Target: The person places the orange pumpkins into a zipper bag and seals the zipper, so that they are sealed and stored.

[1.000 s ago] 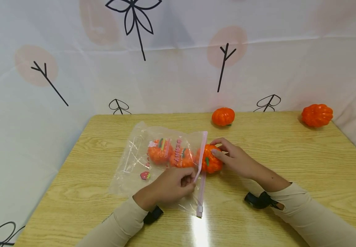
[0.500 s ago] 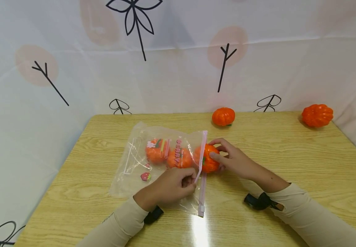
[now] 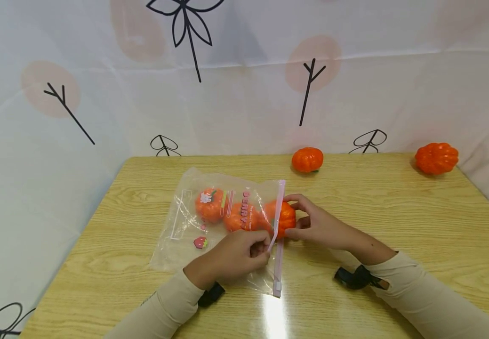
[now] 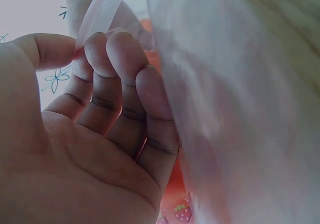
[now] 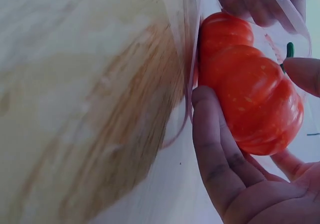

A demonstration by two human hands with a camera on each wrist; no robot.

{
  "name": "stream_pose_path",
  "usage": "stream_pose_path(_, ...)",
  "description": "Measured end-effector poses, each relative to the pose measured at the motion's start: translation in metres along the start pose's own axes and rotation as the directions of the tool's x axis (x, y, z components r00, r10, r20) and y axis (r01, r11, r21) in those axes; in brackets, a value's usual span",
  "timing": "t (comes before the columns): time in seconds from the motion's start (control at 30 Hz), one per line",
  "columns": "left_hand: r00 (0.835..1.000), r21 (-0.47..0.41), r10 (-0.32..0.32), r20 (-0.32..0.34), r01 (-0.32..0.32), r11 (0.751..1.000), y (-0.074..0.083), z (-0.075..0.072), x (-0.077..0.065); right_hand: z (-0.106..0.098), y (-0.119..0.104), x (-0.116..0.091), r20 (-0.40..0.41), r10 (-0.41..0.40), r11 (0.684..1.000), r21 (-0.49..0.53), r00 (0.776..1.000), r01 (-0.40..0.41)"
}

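My left hand (image 3: 237, 254) pinches the pink zip edge of a clear slider bag (image 3: 176, 249) between thumb and fingers, lifting its upper layer. Two small orange toy pumpkins lie inside, one at the left (image 3: 210, 209) and one in the middle (image 3: 241, 219). A third pumpkin (image 3: 287, 220) sits in the bag's mouth, partly under the plastic. My right hand (image 3: 318, 223) holds it from the right, fingers and thumb curved around it. The right wrist view shows this pumpkin (image 5: 255, 98) with its green stem, the middle one (image 5: 225, 31) behind it.
Another orange pumpkin (image 3: 308, 160) stands at the table's back edge, and a larger one (image 3: 436, 158) at the back right corner. The wooden table (image 3: 375, 197) meets a patterned white cloth (image 3: 244, 103) behind it. The white slider (image 3: 277, 286) is at the zip's near end.
My right hand has moved left, pushing the third pumpkin further into the bag's mouth. The two pumpkins inside have shifted left. The left hand keeps its place on the zip edge.
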State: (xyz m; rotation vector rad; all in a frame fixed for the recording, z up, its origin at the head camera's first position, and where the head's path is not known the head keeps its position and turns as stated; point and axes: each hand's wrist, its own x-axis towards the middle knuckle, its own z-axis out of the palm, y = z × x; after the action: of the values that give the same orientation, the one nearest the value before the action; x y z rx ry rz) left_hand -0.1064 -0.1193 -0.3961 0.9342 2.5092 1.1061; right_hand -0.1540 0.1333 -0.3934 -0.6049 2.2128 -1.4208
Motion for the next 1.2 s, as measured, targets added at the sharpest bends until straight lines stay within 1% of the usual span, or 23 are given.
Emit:
stream_pose_path(0.27,1.0,0.009,0.013,0.0,-0.013,1.0,0.0003,0.0003,0.0009,0.0009,-0.0001,-0.0012,0.047,-0.041,0.999,0.005,0.998,0.041)
stream_pose_path(0.47,1.0,0.018,0.026,0.003,-0.026,0.999,0.0005,0.0003,0.0013,0.0012,-0.0003,-0.0015,0.059,-0.065,0.998,0.028,0.996,0.063)
stream_pose_path(0.8,0.999,-0.008,0.029,0.044,-0.028,1.0,-0.0005,0.0015,0.0032,0.004,0.0024,-0.001,0.021,-0.096,0.995,0.03,0.995,0.095)
stream_pose_path(1.03,0.998,-0.017,0.019,0.063,-0.018,1.0,0.0007,0.0022,0.0029,0.0044,0.0052,0.0005,0.005,-0.071,0.995,0.067,0.997,0.071)
stream_pose_path(1.2,0.997,0.001,0.023,0.071,-0.024,1.0,0.0025,0.0014,0.0024,0.0035,0.0051,0.0017,-0.002,-0.06,0.995,0.074,0.998,0.06)
